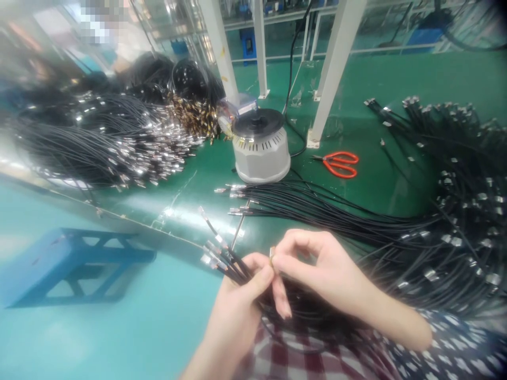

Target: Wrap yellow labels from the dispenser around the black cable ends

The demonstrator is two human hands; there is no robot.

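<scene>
My left hand (241,295) is closed round several black cables (237,269), whose silvery metal end fittings stick out to the upper left. Between my right hand (312,258) and the left thumb is a small metal connector (271,253), pinched by the right thumb and forefinger. What it joins onto is hidden by my fingers. A thin metal rod (239,229) slants up behind the held cables. Just beyond my hands, a bundle of black cables (317,200) lies on the green table (285,227), its metal ends pointing left.
A grey round device with a black top (262,158) stands mid-table. Right of it lie orange-handled cutters (341,163). Cable heaps fill the left (99,137) and right (467,211). White metal posts (336,68) rise behind. A blue stool (83,258) stands on the floor at left.
</scene>
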